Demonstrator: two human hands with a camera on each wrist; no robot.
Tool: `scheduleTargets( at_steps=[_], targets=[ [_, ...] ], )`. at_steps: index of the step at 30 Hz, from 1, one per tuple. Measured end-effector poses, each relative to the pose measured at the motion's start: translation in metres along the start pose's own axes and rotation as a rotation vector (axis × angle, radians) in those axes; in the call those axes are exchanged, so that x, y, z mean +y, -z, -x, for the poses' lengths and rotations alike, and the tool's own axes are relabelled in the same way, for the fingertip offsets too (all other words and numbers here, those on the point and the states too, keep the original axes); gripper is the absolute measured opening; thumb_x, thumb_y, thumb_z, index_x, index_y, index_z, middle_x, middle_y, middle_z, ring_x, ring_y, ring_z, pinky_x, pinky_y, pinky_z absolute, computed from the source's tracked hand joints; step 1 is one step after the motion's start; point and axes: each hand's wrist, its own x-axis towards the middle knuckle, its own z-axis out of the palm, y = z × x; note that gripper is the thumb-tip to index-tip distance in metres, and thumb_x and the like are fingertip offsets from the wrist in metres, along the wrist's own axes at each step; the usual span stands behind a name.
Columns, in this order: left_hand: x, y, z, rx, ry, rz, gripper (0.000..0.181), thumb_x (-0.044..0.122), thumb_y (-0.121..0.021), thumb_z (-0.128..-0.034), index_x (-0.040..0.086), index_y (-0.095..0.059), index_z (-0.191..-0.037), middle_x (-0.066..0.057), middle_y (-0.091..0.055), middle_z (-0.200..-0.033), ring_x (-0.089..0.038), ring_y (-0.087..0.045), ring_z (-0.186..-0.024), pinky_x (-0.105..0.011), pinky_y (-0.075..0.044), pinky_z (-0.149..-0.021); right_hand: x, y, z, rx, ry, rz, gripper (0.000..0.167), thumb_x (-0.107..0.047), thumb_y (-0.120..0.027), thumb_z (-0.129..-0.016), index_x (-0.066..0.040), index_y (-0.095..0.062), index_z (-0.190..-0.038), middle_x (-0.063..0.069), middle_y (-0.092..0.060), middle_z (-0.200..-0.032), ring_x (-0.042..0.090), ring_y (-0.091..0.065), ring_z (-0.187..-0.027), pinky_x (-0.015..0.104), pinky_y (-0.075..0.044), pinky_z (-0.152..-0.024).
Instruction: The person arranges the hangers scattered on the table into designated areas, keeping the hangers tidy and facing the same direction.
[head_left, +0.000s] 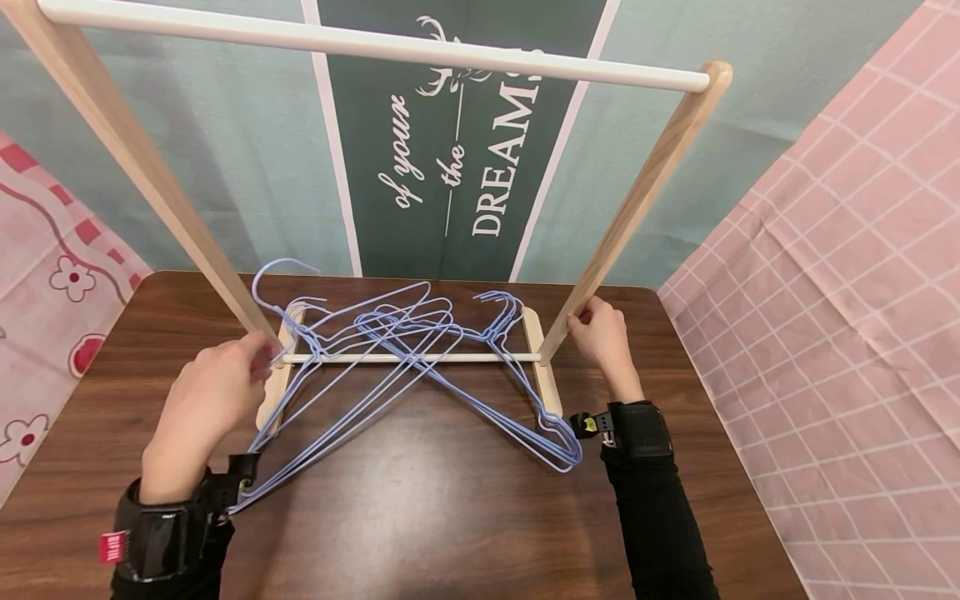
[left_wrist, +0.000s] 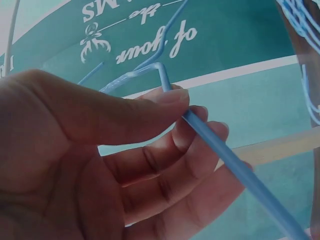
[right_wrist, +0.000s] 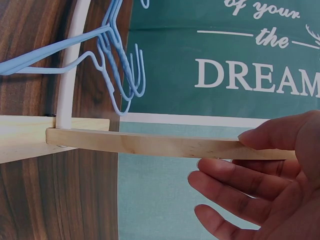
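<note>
My left hand (head_left: pixel 206 396) pinches the thin wire of a blue hanger (left_wrist: pixel 242 172) between thumb and index finger, beside the foot of the rack's left post (head_left: pixel 161 183). The other fingers curl loosely behind the wire in the left wrist view. On the right, my hand (head_left: pixel 606 337) holds the rack's right wooden post (right_wrist: pixel 150 143) low down, thumb on one side and fingers on the other. Several blue hangers (head_left: pixel 375 408) lie tangled across the rack's lower white rod (head_left: pixel 480 357). Their overlap hides which hook belongs to which hanger.
The rack's upper white rod (head_left: pixel 390 46) spans the two posts overhead. Under everything is a brown wooden table (head_left: pixel 420 525). Behind it hangs a green cloth with white lettering (head_left: pixel 498 167); pink cloths (head_left: pixel 847 275) flank both sides.
</note>
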Motion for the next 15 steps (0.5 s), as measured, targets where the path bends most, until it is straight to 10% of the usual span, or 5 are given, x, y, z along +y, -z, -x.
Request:
scheduleTargets(
  at_steps=[15],
  targets=[
    [0.001,0.018,-0.003,0.049,-0.001,-0.008,0.013,0.001,-0.058,-0.0762,0.002,-0.056,-0.089,-0.006,-0.051,-0.064,-0.029,-0.044,-0.056,-0.043,-0.034,-0.049,0.0,0.0,0.0,-0.004,-0.004,0.004,0.022,-0.011,-0.054,-0.088,0.008,-0.058,-0.1,0.022,-0.062,-0.081,0.028,-0.055,-0.061,0.031,-0.038,-0.051]
  ],
)
